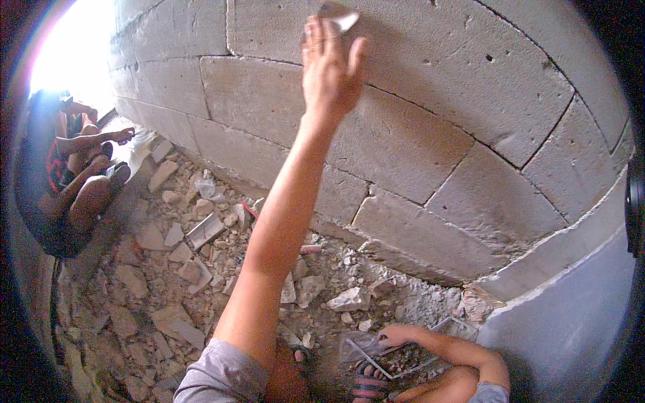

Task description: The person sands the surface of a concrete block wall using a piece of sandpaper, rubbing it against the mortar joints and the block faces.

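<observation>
My left hand (331, 75) reaches up to the grey block wall (416, 141), its back toward me. The fingers are straight and the thumb stands apart. Against the wall at its fingertips is a small flat piece (345, 22), shiny on one side and dark above; its kind is unclear. Low on the right, near my knee, my right hand (398, 334) is closed at the edge of a see-through plastic piece with white edges (371, 361). Rubble shows through it. Its exact kind cannot be made out.
Broken stone and rubble (161, 316) cover the floor, with a grey channel-like piece (205, 230) among them. Another person (74, 174) squats at the far left by the bright opening. A smooth grey-blue surface (564, 329) borders the right. My sandalled foot (371, 383) is below.
</observation>
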### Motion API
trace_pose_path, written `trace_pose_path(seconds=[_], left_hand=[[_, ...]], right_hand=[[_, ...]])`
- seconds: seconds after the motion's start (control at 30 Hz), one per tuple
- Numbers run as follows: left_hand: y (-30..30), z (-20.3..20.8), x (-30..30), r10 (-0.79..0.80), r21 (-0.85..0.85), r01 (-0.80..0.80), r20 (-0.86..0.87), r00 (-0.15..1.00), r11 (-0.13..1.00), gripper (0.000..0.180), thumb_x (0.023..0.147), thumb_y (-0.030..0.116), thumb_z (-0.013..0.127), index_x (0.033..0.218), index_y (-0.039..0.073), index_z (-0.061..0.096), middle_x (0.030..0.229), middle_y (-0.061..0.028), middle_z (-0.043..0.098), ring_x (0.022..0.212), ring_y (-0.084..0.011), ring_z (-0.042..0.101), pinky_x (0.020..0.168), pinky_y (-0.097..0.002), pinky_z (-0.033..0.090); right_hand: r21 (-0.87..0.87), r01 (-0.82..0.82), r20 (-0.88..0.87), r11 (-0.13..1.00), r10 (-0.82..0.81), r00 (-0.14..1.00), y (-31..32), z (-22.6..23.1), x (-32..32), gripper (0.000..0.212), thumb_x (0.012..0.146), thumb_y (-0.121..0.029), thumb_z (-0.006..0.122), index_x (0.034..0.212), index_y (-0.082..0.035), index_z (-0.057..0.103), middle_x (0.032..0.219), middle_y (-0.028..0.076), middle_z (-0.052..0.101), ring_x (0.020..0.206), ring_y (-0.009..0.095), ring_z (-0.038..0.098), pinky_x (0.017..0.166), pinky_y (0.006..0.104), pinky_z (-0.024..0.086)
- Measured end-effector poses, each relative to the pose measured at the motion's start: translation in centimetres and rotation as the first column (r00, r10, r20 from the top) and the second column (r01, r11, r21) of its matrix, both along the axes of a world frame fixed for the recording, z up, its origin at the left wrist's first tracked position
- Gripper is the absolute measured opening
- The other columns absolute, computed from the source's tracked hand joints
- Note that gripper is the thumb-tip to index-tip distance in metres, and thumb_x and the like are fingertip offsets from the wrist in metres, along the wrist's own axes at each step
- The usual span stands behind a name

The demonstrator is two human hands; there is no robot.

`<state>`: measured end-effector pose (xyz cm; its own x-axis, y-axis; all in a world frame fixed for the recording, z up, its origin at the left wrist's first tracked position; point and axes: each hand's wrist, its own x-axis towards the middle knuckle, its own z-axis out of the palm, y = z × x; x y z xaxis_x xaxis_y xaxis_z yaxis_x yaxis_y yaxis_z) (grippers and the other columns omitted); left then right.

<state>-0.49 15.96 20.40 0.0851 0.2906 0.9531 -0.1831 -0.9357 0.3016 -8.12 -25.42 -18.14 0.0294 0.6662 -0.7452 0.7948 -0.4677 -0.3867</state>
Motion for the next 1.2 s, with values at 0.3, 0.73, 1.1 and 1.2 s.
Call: trace_pose_path(seconds=[0.3, 0.73, 1.1, 1.2], left_hand=[[4.1, -3.0, 0.8, 0.030, -0.078, -0.029, 0.011, 0.999, 0.997, 0.080, 0.092, 0.053, 0.033, 0.137, -0.012, 0.019, 0.144, -0.0316, 0.013, 0.137, -0.0393, 0.011, 0.112, -0.0432, 0.011], [-8.5, -2.4, -0.9, -0.053, 0.109, 0.080, -0.229, 0.972, 0.991, 0.088, 0.088, 0.060, 0.038, 0.138, -0.010, 0.021, 0.147, -0.0265, 0.015, 0.139, -0.0348, 0.010, 0.111, -0.0486, 0.006], [-14.6, -4.8, -1.0, -0.108, 0.256, 0.192, -0.310, 0.945, 0.947, 0.084, 0.085, 0.057, 0.045, 0.135, -0.008, 0.029, 0.147, -0.0251, 0.014, 0.138, -0.0349, 0.011, 0.111, -0.0507, 0.008], [-12.7, -3.6, -0.4, -0.052, 0.220, 0.119, -0.287, 0.957, 0.968, 0.085, 0.085, 0.057, 0.046, 0.138, -0.006, 0.025, 0.148, -0.0247, 0.012, 0.139, -0.0346, 0.011, 0.111, -0.0505, 0.008]], right_hand=[[-0.013, 0.020, -0.052, 1.000, -0.021, 0.998, -2.3, -1.0, 0.1, 0.043, 0.084, -0.042, 0.054, 0.108, -0.007, 0.061, 0.100, 0.018, 0.064, 0.092, 0.035, 0.060, 0.082, 0.0425, 0.046], [0.072, -0.009, 0.026, 0.997, 0.008, 1.000, -1.5, -1.6, 0.4, 0.042, 0.083, -0.040, 0.054, 0.107, -0.006, 0.062, 0.101, 0.019, 0.063, 0.094, 0.036, 0.060, 0.083, 0.0433, 0.046], [0.024, -0.003, -0.005, 1.000, 0.003, 1.000, -0.7, -1.1, 0.3, 0.039, 0.082, -0.037, 0.054, 0.104, -0.006, 0.062, 0.097, 0.019, 0.064, 0.090, 0.037, 0.061, 0.081, 0.0433, 0.047], [0.074, 0.015, -0.010, 0.997, -0.014, 1.000, -1.0, -1.4, 0.4, 0.040, 0.081, -0.038, 0.053, 0.104, -0.006, 0.063, 0.098, 0.018, 0.064, 0.089, 0.037, 0.061, 0.081, 0.0471, 0.047]])
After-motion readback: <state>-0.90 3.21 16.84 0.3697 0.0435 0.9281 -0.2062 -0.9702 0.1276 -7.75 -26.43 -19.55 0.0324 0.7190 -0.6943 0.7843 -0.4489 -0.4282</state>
